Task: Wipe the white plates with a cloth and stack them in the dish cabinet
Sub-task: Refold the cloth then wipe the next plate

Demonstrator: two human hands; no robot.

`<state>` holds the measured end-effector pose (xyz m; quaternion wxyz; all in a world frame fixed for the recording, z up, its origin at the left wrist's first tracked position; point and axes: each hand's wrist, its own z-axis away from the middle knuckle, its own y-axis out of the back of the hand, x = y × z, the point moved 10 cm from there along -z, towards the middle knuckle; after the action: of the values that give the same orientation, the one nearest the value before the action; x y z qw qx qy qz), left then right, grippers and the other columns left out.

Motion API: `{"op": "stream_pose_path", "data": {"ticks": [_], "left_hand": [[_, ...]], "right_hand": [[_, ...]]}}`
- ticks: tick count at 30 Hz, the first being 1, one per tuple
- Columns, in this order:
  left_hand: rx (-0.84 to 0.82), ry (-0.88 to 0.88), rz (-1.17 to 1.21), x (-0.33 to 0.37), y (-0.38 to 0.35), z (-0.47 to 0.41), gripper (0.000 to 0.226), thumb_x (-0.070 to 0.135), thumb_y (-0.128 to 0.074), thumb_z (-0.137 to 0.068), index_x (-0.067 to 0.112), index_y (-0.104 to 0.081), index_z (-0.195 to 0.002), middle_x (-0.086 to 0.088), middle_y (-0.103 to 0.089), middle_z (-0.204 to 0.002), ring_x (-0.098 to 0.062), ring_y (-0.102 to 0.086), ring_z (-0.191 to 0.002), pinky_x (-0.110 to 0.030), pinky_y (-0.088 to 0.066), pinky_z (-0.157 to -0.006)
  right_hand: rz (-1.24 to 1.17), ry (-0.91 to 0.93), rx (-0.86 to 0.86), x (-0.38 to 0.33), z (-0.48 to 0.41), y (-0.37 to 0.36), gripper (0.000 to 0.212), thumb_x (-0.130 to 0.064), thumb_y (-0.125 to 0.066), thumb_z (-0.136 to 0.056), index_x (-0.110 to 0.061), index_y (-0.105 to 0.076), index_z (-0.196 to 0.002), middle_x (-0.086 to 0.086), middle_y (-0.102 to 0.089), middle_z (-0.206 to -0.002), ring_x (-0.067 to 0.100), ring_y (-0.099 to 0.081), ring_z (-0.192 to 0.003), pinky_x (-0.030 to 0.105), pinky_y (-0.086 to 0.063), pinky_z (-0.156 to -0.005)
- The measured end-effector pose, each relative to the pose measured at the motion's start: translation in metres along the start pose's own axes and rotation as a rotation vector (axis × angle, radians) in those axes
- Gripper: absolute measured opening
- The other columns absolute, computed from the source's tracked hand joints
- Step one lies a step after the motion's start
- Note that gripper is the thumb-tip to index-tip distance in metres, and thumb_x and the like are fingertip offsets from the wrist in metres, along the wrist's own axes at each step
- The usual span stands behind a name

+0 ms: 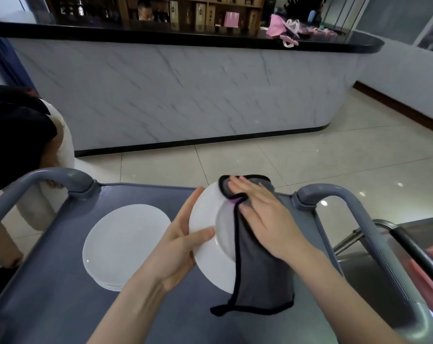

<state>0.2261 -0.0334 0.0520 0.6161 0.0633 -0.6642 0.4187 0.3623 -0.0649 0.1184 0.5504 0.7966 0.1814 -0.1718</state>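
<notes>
My left hand grips the left rim of a white plate, held tilted above the cart, thumb on its face and fingers behind it. My right hand lies flat with straight fingers on a grey cloth with black edging, pressing it against the plate's right half. The cloth hangs down below the plate. A stack of white plates sits on the cart top to the left of my left hand.
The grey service cart has raised tube handles at left and right. Another person bends down at the cart's left side. A marble-fronted bar counter stands ahead across tiled floor. A metal stand is at lower right.
</notes>
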Motion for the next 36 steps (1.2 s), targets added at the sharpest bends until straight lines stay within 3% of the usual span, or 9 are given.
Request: {"op": "stream_pose_path", "data": {"ticks": [5,10,16,20,22,24,28,33,36], "left_hand": [[0.094,-0.033,0.064,0.003,0.018,-0.001,0.084,0.006,-0.068,-0.081,0.050,-0.039,-0.147,0.008,-0.062,-0.140,-0.021,-0.062,-0.126,-0.040,-0.058,-0.090],[0.101,-0.039,0.087,-0.003,0.016,-0.008,0.085,-0.005,-0.066,-0.086,0.042,-0.036,-0.151,0.001,-0.063,-0.141,-0.021,-0.062,-0.126,-0.034,-0.058,-0.090],[0.159,-0.067,0.105,-0.001,0.021,-0.011,0.083,0.000,-0.062,-0.084,0.045,-0.038,-0.149,0.005,-0.065,-0.138,-0.021,-0.064,-0.123,-0.037,-0.057,-0.094],[0.188,-0.049,0.100,-0.006,0.030,-0.016,0.085,-0.001,-0.062,-0.087,0.046,-0.034,-0.152,0.006,-0.063,-0.140,-0.020,-0.063,-0.125,-0.035,-0.058,-0.092],[0.172,-0.040,0.089,-0.010,0.030,-0.020,0.083,-0.003,-0.064,-0.090,0.049,-0.037,-0.149,0.006,-0.062,-0.141,-0.022,-0.061,-0.127,-0.038,-0.057,-0.092],[0.145,-0.031,0.078,-0.013,0.028,-0.025,0.077,0.001,-0.066,-0.086,0.049,-0.046,-0.142,0.003,-0.062,-0.140,-0.023,-0.063,-0.125,-0.041,-0.058,-0.088],[0.191,0.007,0.105,-0.020,0.025,-0.034,0.083,-0.001,-0.067,-0.088,0.047,-0.038,-0.149,0.004,-0.062,-0.140,-0.023,-0.064,-0.123,-0.037,-0.060,-0.080],[0.177,0.086,0.074,-0.028,0.012,-0.045,0.055,-0.002,-0.054,-0.097,0.025,-0.047,-0.145,-0.009,-0.063,-0.138,-0.024,-0.067,-0.109,-0.036,-0.060,-0.073],[0.172,0.150,0.074,-0.034,0.005,-0.048,0.040,0.000,-0.053,-0.097,0.012,-0.054,-0.135,-0.014,-0.066,-0.132,-0.027,-0.069,-0.102,-0.041,-0.057,-0.078]], "right_hand": [[-0.152,-0.266,0.259,0.024,0.059,0.008,0.045,-0.038,-0.037,-0.098,-0.040,-0.035,-0.143,-0.032,-0.030,-0.150,-0.008,-0.026,-0.142,0.032,-0.024,-0.119],[0.037,0.035,0.056,-0.048,0.063,-0.047,0.051,-0.026,-0.039,-0.100,-0.017,-0.037,-0.150,-0.008,-0.032,-0.159,0.008,-0.024,-0.148,0.031,-0.017,-0.121],[0.145,-0.201,0.130,0.012,0.043,-0.017,0.051,-0.035,-0.031,-0.102,-0.018,-0.040,-0.149,-0.012,-0.031,-0.157,-0.003,-0.018,-0.146,0.031,-0.014,-0.122],[-0.268,-0.264,0.155,0.006,0.105,-0.021,0.037,-0.020,-0.047,-0.100,-0.024,-0.058,-0.135,-0.014,-0.053,-0.143,0.004,-0.042,-0.138,0.023,-0.025,-0.117],[-0.646,-0.501,0.184,0.014,0.130,-0.024,0.027,-0.013,-0.051,-0.101,-0.025,-0.071,-0.114,-0.011,-0.072,-0.114,0.004,-0.062,-0.113,0.018,-0.046,-0.097],[-0.824,-0.764,0.353,0.047,0.158,-0.019,0.030,-0.007,-0.048,-0.102,-0.017,-0.072,-0.088,-0.009,-0.075,-0.079,0.006,-0.065,-0.082,0.010,-0.050,-0.070],[-0.551,-0.683,0.384,0.070,0.161,0.008,0.024,-0.014,-0.051,-0.092,-0.030,-0.068,-0.095,-0.009,-0.066,-0.082,0.012,-0.059,-0.079,0.018,-0.044,-0.068],[0.104,-0.416,0.182,0.052,0.145,0.016,0.057,-0.037,-0.050,-0.077,-0.043,-0.044,-0.133,-0.017,-0.042,-0.097,0.009,-0.048,-0.066,0.020,-0.041,-0.054],[0.324,-0.354,0.111,0.050,0.135,0.008,0.069,-0.044,-0.060,-0.076,-0.038,-0.037,-0.141,-0.005,-0.036,-0.110,0.007,-0.043,-0.061,0.019,-0.038,-0.042]]}}
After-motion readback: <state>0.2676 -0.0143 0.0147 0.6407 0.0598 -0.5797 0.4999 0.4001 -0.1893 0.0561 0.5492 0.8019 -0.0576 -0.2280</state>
